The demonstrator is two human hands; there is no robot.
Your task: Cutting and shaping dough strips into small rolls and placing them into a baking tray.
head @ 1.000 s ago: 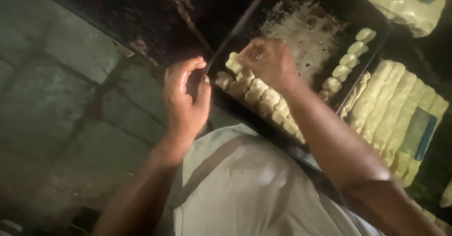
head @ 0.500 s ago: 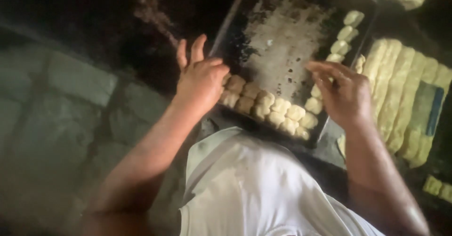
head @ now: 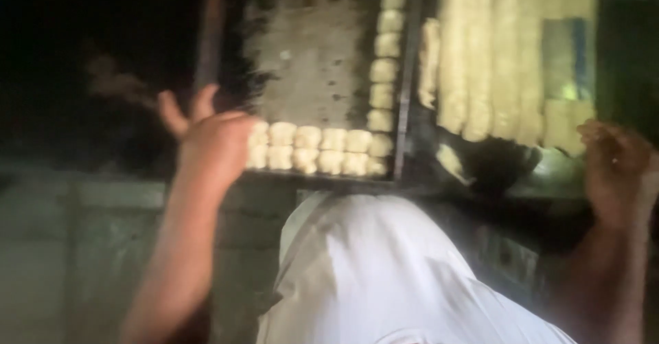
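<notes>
Pale dough pieces (head: pixel 309 148) are lining the dark tray's (head: pixel 309 76) near edge; left hand (head: pixel 216 145) is resting there, half open. Right hand (head: pixel 614 169) is curling; grip unclear.

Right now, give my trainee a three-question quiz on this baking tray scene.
1. True or false: the left hand is at the near left corner of the dark baking tray.
2. How do the dough pieces lie on that tray? A) in a heap in the middle B) along the near edge and right edge C) covering it fully
3. What fills the neighbouring tray to the right?

Key: 1 true. 2 B. 3 Long pale dough rolls side by side; the right hand is near their front edge.
</notes>
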